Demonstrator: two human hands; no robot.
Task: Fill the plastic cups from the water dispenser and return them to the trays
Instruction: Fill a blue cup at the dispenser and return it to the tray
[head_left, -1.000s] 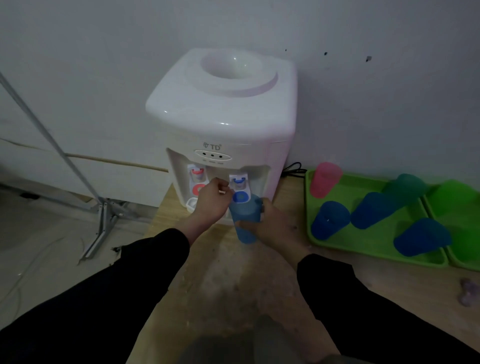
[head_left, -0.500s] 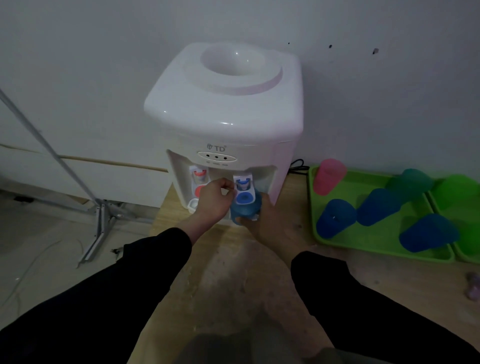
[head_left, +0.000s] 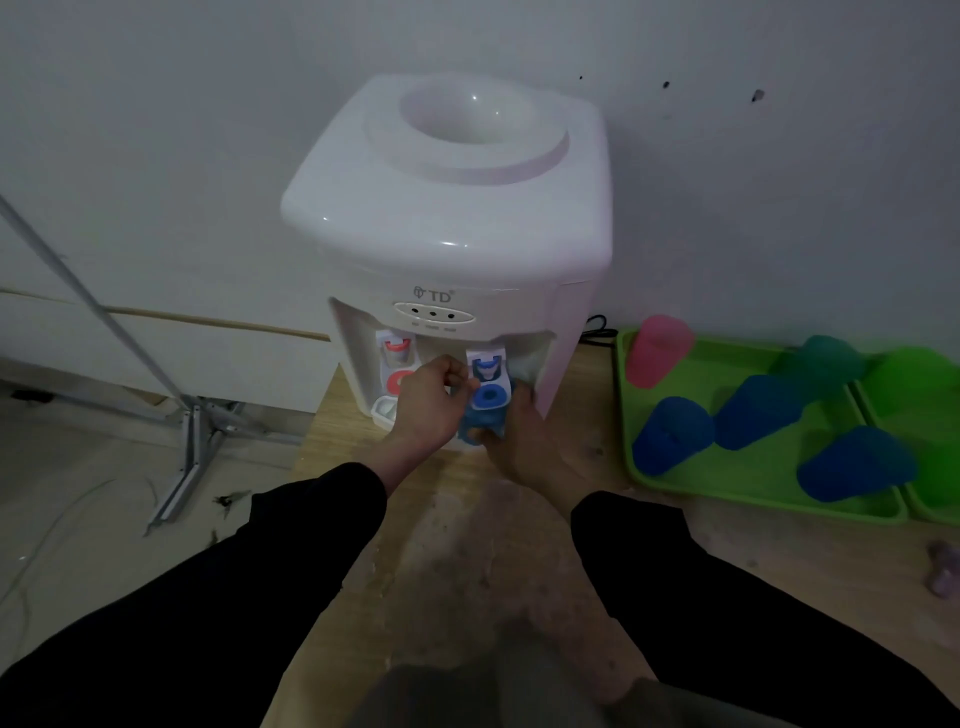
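two hands at dispenser (head_left: 447, 234) | right hand (head_left: 524, 441) fingers wrapped round blue cup (head_left: 480, 423) under blue tap (head_left: 487, 371) | left hand (head_left: 428, 408) fingertips curled together at tap

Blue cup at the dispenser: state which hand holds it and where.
The right hand holds the blue cup by its side, under the blue tap. The left hand is at the tap.

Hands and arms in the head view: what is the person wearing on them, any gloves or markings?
Both arms are covered by long black sleeves ending at the wrists. The left hand and right hand are bare: no gloves, rings or watch visible. No markings show on the sleeves.
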